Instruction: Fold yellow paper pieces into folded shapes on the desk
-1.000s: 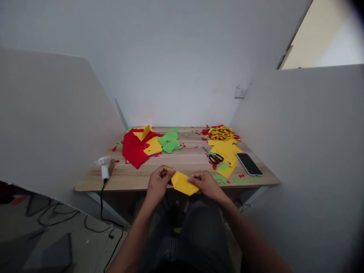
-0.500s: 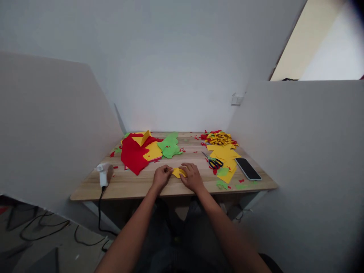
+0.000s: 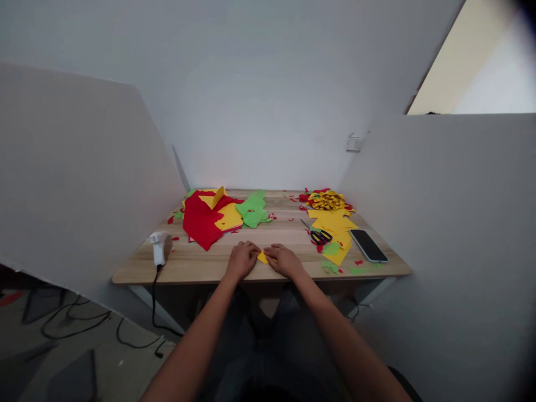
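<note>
Near the table's front edge lies a small folded piece of yellow paper (image 3: 262,258), partly covered by my fingers. My left hand (image 3: 243,260) has its fingers bent and closed on the paper's left end. From the other side my right hand (image 3: 285,260) presses its closed fingers on the right part of the paper. Scissors (image 3: 321,237) with dark handles rest to the right, beside yellow paper sheets (image 3: 333,222). The exact fold under my fingertips is hidden.
Red paper (image 3: 201,223) and green paper (image 3: 253,210) lie at the back left. A pile of folded yellow pieces (image 3: 326,200) sits at the back right. A phone (image 3: 368,245) is at the right, a white corded device (image 3: 158,248) at the left. Partition walls flank the table (image 3: 201,268).
My hands have come a little closer together over the yellow paper, and less of it shows. The right fingers are lower and flatter. The camera view has shifted slightly.
</note>
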Demonstrator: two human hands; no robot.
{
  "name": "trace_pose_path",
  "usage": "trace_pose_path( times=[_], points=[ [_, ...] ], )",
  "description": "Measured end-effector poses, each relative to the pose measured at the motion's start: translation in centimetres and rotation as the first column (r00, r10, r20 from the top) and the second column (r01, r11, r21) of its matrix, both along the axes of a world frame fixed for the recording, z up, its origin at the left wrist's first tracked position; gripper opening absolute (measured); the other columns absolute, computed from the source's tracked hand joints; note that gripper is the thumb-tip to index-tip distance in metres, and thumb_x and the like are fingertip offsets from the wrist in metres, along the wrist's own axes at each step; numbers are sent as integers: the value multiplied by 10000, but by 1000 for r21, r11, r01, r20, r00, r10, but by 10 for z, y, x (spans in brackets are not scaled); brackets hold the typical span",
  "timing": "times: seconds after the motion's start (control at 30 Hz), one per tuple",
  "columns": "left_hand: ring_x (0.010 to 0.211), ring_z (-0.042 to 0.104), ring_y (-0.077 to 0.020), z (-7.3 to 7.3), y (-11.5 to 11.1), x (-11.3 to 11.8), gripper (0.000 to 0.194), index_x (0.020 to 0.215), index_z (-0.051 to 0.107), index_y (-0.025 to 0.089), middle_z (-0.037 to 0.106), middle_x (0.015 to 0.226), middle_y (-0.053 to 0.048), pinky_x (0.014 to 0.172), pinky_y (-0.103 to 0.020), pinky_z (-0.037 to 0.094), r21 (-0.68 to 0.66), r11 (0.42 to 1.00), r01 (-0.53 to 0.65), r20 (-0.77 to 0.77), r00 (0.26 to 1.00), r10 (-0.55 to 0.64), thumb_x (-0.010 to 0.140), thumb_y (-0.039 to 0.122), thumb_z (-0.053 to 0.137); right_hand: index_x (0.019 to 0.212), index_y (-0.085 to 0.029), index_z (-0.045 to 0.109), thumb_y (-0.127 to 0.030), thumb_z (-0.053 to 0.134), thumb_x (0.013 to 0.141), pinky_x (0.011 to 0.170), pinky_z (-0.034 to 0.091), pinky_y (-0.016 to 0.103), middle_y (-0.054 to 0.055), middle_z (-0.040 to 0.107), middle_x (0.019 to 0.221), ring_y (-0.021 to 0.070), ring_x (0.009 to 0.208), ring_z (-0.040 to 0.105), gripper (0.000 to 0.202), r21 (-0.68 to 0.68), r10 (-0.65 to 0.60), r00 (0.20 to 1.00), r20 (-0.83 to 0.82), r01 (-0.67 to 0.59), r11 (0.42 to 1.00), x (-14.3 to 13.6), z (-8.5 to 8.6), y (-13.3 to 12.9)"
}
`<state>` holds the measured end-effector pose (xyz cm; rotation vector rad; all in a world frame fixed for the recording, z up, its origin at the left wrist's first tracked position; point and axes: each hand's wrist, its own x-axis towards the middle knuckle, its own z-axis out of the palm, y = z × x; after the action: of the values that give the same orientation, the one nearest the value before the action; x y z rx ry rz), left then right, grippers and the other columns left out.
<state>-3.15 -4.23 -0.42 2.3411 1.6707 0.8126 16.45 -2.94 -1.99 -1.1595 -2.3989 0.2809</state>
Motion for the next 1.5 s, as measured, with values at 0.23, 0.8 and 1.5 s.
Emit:
trace_pose_path(
  times=[0.23,0.8,1.5],
  points=[
    [998,526,-235,1,-18,-1,239,1027,681,213,667,1042,-62,861,-362,388,67,994,88,-116,990,-79,829,185,549,1272,-198,598,-487,650,817,981,414,347,80,662,1196,229,1110,535,542,15,8,999,-32,-7,1000,0,10,-6],
    [965,548,-236,-2,-11,-6,184,961,681,224,701,1019,-37,841,-349,390,-43,999,33,39,999,-31,840,300,565,1110,-205,685,-343,489,950,944,387,332,63,694,1121,207,1043,563,289,-7,-4,999,-46,4,1000,1,9,-3],
    [836,636,-255,-124,-183,-93,160,608,561,283,674,766,-24,791,-374,492,-294,845,-447,210,832,513,717,284,444,839,-219,555,-426,407,952,651,520,389,61,583,798,226,732,602,279,-92,-619,529,-580,712,696,92,-100,-141]
  ],
)
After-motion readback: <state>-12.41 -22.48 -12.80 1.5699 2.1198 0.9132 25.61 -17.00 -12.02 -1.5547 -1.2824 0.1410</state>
